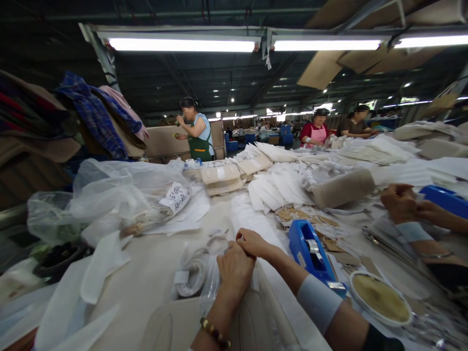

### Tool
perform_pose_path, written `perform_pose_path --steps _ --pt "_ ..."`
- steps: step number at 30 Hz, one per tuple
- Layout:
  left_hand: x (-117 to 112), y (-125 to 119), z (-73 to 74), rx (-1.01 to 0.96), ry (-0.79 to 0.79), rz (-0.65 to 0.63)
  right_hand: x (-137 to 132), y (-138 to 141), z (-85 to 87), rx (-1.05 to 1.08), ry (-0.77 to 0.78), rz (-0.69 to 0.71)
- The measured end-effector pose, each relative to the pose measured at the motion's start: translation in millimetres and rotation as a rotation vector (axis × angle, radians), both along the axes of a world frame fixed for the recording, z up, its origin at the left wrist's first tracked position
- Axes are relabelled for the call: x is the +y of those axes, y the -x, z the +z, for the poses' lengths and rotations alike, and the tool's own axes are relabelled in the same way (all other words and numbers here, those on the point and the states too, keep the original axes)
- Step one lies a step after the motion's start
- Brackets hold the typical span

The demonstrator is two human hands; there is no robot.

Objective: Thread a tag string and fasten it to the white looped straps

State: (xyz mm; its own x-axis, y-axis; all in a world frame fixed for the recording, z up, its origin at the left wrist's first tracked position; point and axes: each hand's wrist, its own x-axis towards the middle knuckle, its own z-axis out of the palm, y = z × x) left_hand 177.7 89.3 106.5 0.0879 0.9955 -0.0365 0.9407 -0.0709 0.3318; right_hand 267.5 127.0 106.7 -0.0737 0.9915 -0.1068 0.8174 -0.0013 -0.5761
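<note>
My left hand (pixel 236 267) is closed, its knuckles facing up, with a beaded bracelet on the wrist. Against it lies my right hand (pixel 255 243), fingers pinched together over the left fingers; a pale band wraps its forearm. Whatever the fingertips hold is hidden by the hands. Just left of them is a clear plastic bag (pixel 211 278) beside a roll of clear tape (pixel 193 279). Beyond the fingers a ring-shaped metallic thing (pixel 218 239) is too blurred to name. Below my wrists lies a beige padded piece (pixel 164 324) with stitched lines.
Right of my hands stand a blue tape dispenser (pixel 309 246) and a round tub (pixel 380 298). Stacked white sheets (pixel 280 187) and beige padded pieces (pixel 220 174) lie beyond. A plastic bag heap (pixel 120 190) is at left. At far right are a co-worker's hands (pixel 400 202).
</note>
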Motion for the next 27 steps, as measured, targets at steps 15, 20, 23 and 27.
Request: perform_pose_path --steps 15,20,23,27 --pt "1 -4 -10.2 -0.088 0.031 0.049 5 8 -0.9 -0.061 -0.039 -0.01" --pt "1 -4 -14.9 -0.068 0.022 -0.006 7 8 -7.0 -0.039 -0.038 -0.088" --pt "-1 -5 -18.1 -0.042 -0.001 -0.042 12 6 -13.9 -0.031 -0.027 -0.132" --pt "0 -5 -14.9 -0.053 0.023 -0.018 18 4 -17.8 -0.036 -0.005 -0.128"
